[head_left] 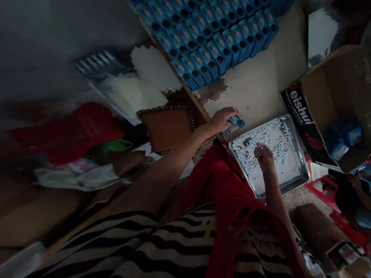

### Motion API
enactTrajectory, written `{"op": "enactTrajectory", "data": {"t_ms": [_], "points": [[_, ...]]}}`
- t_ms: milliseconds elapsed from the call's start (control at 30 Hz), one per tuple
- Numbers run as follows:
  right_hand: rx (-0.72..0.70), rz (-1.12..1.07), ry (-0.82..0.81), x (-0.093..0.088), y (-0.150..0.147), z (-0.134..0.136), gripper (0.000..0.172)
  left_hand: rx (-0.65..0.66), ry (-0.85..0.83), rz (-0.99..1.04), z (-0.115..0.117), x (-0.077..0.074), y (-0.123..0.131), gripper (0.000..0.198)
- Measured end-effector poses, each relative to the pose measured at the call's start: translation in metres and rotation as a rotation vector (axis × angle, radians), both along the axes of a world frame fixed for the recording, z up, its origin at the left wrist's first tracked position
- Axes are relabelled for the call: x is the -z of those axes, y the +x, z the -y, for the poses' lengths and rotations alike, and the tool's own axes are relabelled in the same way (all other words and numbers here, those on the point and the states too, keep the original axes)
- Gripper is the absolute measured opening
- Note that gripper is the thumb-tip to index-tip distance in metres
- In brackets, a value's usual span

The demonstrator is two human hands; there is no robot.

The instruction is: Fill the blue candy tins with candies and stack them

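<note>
My left hand [223, 121] is closed round a small blue box [237, 121] with a dark round opening on its end. It holds the box just off the left corner of a metal tray [301, 175]. Many small pale-blue pellets [279, 144] lie scattered over the tray's white bottom. Over the pellets is my right hand [264, 155], its fingers drawn together in a pinch. Whether pellets sit between those fingertips is too small to make out.
Rows of similar blue boxes [199, 31] stand at the table's far side. To the right, an open cardboard carton [301, 112] holds a few blue boxes. An orange-brown stool seat [171, 127] is at left, near a red bag [72, 133]. Another person's arm [359, 187] shows at far right.
</note>
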State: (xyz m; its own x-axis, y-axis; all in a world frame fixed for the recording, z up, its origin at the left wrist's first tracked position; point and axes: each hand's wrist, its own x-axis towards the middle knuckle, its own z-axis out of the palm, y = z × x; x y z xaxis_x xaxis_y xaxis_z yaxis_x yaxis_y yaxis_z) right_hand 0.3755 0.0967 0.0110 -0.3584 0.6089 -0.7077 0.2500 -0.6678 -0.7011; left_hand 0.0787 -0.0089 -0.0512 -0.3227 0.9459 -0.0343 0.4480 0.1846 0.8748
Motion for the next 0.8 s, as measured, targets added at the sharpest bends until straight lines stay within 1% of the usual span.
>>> {"op": "enactTrajectory", "data": {"t_ms": [33, 100, 200, 300, 400, 500, 667, 800], "points": [[-0.025, 0.006, 0.036, -0.008, -0.005, 0.000, 0.031, 0.014, 0.008, -0.005, -0.006, -0.003, 0.008, 0.039], [-0.114, 0.038, 0.154, -0.027, -0.012, -0.001, 0.029, 0.027, 0.036, -0.018, -0.013, -0.013, 0.025, 0.034], [-0.321, 0.152, 0.389, -0.055, -0.016, -0.006, 0.029, 0.099, 0.047, -0.026, -0.016, -0.031, 0.054, 0.037], [-0.458, 0.255, 0.528, -0.071, -0.012, -0.011, 0.028, 0.196, 0.012, 0.001, -0.022, -0.039, 0.082, 0.040], [-0.514, 0.277, 0.617, -0.073, -0.004, -0.013, 0.027, 0.233, 0.004, 0.032, -0.030, -0.036, 0.102, 0.040], [-0.520, 0.281, 0.670, -0.064, 0.005, -0.013, 0.023, 0.254, 0.009, 0.056, -0.037, -0.030, 0.113, 0.036], [-0.420, 0.259, 0.584, -0.052, 0.014, -0.014, 0.017, 0.317, 0.032, 0.078, -0.045, -0.024, 0.118, 0.034], [-0.407, 0.273, 0.542, -0.051, 0.015, -0.016, 0.024, 0.333, 0.039, 0.090, -0.050, -0.022, 0.121, 0.038]]}}
